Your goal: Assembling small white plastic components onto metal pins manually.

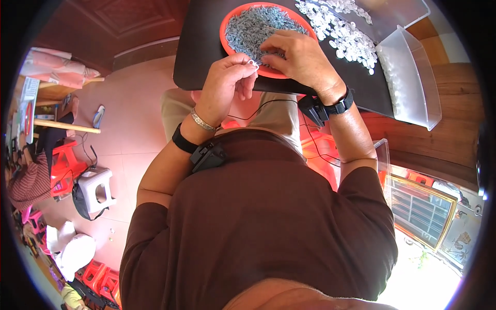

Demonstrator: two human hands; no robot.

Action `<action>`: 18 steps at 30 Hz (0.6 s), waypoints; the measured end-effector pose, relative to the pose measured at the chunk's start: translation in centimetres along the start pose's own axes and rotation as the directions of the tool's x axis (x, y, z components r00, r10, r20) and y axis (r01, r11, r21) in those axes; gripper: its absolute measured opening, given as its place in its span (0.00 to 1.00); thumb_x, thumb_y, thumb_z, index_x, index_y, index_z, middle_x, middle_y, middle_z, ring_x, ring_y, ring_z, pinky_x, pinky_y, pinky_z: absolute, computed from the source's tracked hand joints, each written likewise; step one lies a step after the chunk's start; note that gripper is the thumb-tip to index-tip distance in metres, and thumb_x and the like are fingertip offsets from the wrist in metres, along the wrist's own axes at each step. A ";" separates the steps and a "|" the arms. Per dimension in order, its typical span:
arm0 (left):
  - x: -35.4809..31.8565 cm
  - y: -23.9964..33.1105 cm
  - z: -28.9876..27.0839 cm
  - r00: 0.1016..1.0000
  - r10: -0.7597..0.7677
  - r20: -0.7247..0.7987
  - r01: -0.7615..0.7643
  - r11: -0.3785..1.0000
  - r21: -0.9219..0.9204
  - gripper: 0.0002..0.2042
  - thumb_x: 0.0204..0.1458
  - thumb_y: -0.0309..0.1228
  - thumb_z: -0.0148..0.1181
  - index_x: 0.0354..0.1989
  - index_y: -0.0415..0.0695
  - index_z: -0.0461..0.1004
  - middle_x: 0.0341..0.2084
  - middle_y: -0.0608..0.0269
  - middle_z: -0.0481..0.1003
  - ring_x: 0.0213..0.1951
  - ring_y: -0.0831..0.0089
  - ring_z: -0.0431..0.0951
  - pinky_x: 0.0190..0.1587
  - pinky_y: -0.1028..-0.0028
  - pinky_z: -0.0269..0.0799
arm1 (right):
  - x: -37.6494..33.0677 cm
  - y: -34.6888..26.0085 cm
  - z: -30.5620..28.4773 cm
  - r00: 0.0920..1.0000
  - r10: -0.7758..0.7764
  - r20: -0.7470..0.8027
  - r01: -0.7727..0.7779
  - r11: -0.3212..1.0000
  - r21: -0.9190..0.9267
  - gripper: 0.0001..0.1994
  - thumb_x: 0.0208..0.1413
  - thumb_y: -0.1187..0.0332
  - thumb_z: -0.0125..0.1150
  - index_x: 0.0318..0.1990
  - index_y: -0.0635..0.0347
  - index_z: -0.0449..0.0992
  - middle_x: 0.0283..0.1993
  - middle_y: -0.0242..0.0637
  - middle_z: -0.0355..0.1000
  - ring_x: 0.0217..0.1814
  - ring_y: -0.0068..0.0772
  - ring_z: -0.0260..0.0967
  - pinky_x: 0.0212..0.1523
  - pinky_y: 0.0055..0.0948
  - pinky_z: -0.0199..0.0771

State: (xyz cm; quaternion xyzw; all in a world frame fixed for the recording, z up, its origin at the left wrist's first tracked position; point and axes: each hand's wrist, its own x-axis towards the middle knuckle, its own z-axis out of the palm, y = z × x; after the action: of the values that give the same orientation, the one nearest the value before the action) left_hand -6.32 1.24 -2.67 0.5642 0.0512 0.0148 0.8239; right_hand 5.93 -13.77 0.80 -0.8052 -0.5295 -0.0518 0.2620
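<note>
Pinching a small white ring (253,63), left hand (227,82); right hand (299,54) curled, fingertips among grey pieces (253,26) in orange dish (225,36).

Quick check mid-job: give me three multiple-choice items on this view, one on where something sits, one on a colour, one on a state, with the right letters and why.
1. Where does the clear plastic bin stand?
A. on the floor by the white stool
B. at the right end of the black table
C. inside the round tray

2. What colour is the round tray that holds the small grey parts?
A. orange-red
B. blue
C. white

3. What is the left hand doing?
A. lying flat and open on the table
B. pinching a small white ring
C. gripping the bin's rim

Answers:
1 B, the bin sits on the table's right end, beside the heap of clear pieces.
2 A, its rim shows orange-red around the grey parts.
3 B, the small white ring sits at its fingertips, while the right hand rests over the tray.
</note>
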 end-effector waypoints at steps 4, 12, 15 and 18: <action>0.0 0.0 0.1 1.000 0.015 -0.008 -0.015 1.000 0.026 0.09 0.54 0.31 0.48 0.25 0.40 0.68 0.17 0.66 0.67 0.18 0.79 0.66 0.22 0.80 0.60 | 0.4 0.2 0.7 0.996 -0.077 0.034 0.081 0.985 -0.150 0.06 0.47 0.67 0.59 0.28 0.58 0.74 0.31 0.36 0.71 0.36 0.42 0.71 0.35 0.39 0.71; -0.1 0.1 -0.1 1.000 -0.020 -0.002 0.020 1.000 0.015 0.09 0.54 0.32 0.48 0.24 0.42 0.68 0.17 0.67 0.67 0.18 0.79 0.66 0.22 0.80 0.60 | -0.1 1.1 -0.2 0.990 0.143 -0.004 -0.142 0.984 0.112 0.05 0.49 0.69 0.59 0.31 0.59 0.76 0.27 0.37 0.73 0.29 0.38 0.72 0.31 0.32 0.72; -0.1 0.0 -0.1 1.000 -0.011 -0.003 0.011 1.000 0.010 0.09 0.54 0.32 0.49 0.24 0.42 0.68 0.17 0.67 0.67 0.18 0.80 0.65 0.22 0.80 0.60 | -0.3 1.0 -0.5 0.968 0.249 0.021 -0.246 0.930 0.274 0.05 0.49 0.70 0.60 0.33 0.60 0.76 0.26 0.36 0.74 0.26 0.29 0.72 0.29 0.25 0.71; -0.2 0.3 0.1 1.000 -0.014 -0.004 0.014 1.000 0.010 0.09 0.54 0.32 0.48 0.24 0.42 0.68 0.17 0.67 0.66 0.18 0.80 0.65 0.23 0.80 0.59 | -0.5 1.7 -0.4 0.945 0.320 0.061 -0.314 0.845 0.433 0.05 0.50 0.71 0.61 0.33 0.62 0.77 0.26 0.33 0.74 0.27 0.21 0.71 0.30 0.21 0.71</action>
State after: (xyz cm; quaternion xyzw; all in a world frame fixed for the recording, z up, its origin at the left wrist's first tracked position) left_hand -6.49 1.27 -2.36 0.5680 0.0568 0.0099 0.8210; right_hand 7.28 -14.83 0.34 -0.8015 -0.3855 0.1069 0.4444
